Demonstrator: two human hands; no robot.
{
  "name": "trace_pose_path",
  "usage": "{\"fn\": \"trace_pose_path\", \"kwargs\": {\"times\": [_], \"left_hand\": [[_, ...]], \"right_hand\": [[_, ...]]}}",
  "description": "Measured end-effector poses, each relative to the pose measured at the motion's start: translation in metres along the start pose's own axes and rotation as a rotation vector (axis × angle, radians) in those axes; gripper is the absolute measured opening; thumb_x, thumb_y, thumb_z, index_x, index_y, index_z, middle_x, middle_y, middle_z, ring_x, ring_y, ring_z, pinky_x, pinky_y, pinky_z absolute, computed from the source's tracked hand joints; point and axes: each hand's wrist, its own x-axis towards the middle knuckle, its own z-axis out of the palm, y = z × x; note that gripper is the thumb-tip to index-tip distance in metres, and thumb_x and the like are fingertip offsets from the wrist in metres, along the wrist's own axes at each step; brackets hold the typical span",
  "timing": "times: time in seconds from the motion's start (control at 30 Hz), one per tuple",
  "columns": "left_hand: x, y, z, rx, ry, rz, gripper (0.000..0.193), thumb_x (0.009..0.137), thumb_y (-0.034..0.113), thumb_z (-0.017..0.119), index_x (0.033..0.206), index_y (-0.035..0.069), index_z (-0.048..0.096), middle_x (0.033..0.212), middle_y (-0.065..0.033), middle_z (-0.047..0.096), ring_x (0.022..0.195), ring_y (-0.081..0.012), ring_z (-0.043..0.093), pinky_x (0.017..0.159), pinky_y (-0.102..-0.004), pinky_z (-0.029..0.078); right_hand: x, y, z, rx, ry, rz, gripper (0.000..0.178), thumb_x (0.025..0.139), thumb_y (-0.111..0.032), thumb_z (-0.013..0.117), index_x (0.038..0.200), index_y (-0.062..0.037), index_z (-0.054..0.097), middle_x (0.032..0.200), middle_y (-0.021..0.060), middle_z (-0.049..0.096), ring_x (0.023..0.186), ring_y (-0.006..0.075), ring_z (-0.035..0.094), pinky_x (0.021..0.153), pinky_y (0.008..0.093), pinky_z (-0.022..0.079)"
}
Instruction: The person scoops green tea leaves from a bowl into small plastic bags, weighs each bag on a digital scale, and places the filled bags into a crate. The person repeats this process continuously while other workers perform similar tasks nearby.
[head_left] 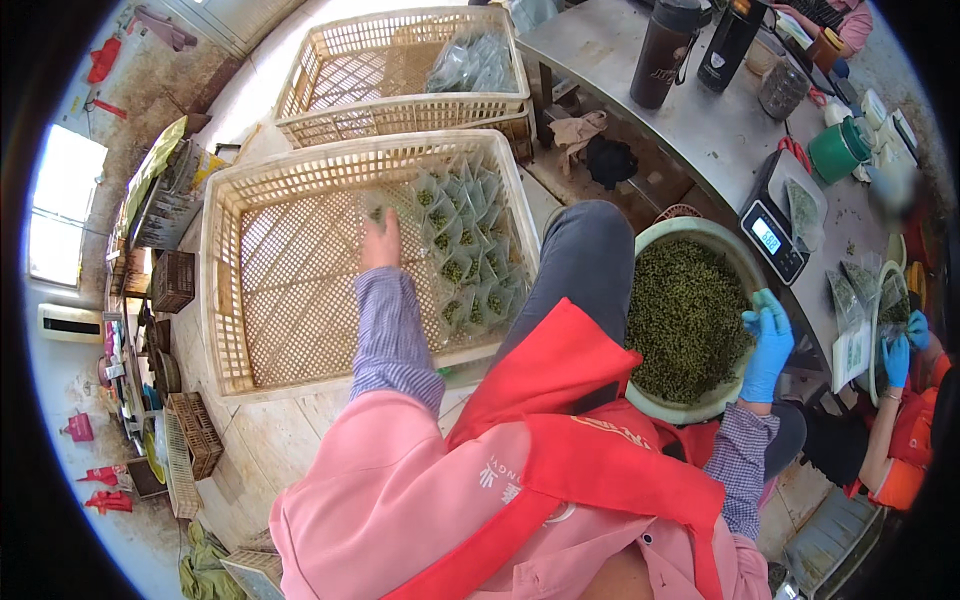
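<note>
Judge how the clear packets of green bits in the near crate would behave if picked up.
The packets look like thin clear film, so probably floppy and light. They lean in overlapping rows, so lifting one would likely shift its neighbours. The film may be slippery for the bare left hand.

Pink jacket, red apron straps, checked shirt cuffs, grey trousers; blue glove (right hand [767, 340] only).

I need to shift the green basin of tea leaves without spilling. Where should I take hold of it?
Grip the basin by its rolled rim, one hand at each side, from above and outside. It is round, wide and filled nearly to the brim with loose leaves, so a level two-sided hold seems safest. The right hand is already at the right rim.
</note>
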Motion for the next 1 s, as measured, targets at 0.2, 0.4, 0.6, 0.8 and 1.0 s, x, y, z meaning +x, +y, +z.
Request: {"fn": "trace_pose_path", "kwargs": {"times": [0.2, 0.4, 0.6, 0.8, 1.0], "left_hand": [[0.001, -0.012, 0.075, 0.083, -0.266, 0.02, 0.079, 0.086, 0.048, 0.053, 0.138, -0.007, 0.029, 0.139, -0.0313, 0.034, 0.12, -0.0419, 0.047, 0.102, -0.042, 0.037], [0.01, -0.002, 0.04, -0.362, -0.11, 0.282, 0.083, 0.078, 0.045, 0.068, 0.136, -0.006, 0.036, 0.137, -0.0231, 0.044, 0.125, -0.0325, 0.045, 0.105, -0.0376, 0.033], [-0.07, 0.133, -0.03, -0.773, -0.201, 0.576, 0.035, 0.087, 0.009, 0.062, 0.12, 0.0, 0.055, 0.113, -0.012, 0.063, 0.109, -0.0197, 0.058, 0.093, -0.0303, 0.045], [-0.227, 0.301, -0.167, -1.216, -0.011, 1.59, 0.022, 0.082, 0.002, 0.055, 0.104, 0.003, 0.057, 0.102, -0.0136, 0.065, 0.106, -0.03, 0.06, 0.107, -0.0558, 0.029], [-0.275, 0.354, -0.202, -1.386, 0.325, 2.012, 0.021, 0.082, 0.001, 0.056, 0.103, 0.001, 0.057, 0.101, -0.0137, 0.064, 0.103, -0.0287, 0.06, 0.101, -0.051, 0.033]], "right_hand": [[-0.026, 0.048, 0.022, -0.646, -0.188, -0.101, 0.045, 0.086, -0.013, 0.06, 0.129, -0.0062, 0.052, 0.109, 0.0162, 0.064, 0.089, 0.0224, 0.065, 0.077, 0.0327, 0.051], [-0.044, 0.065, 0.039, -1.082, -0.207, -0.195, 0.049, 0.077, -0.022, 0.068, 0.122, -0.0067, 0.055, 0.109, 0.02, 0.061, 0.099, 0.0363, 0.059, 0.084, 0.0447, 0.047], [-0.041, 0.073, 0.045, -1.034, -0.224, -0.086, 0.017, 0.078, -0.023, 0.065, 0.088, -0.01, 0.061, 0.086, 0.0145, 0.063, 0.08, 0.0349, 0.061, 0.071, 0.0457, 0.048], [-0.045, 0.034, 0.004, -0.709, -0.076, -0.024, 0.016, 0.078, -0.022, 0.062, 0.088, -0.0095, 0.064, 0.083, 0.0146, 0.065, 0.078, 0.0328, 0.062, 0.07, 0.0419, 0.049], [-0.04, 0.031, 0.003, -0.312, -0.133, 0.106, 0.013, 0.079, -0.009, 0.062, 0.091, -0.0037, 0.063, 0.077, 0.0058, 0.064, 0.07, 0.0155, 0.061, 0.065, 0.0301, 0.05]]}}
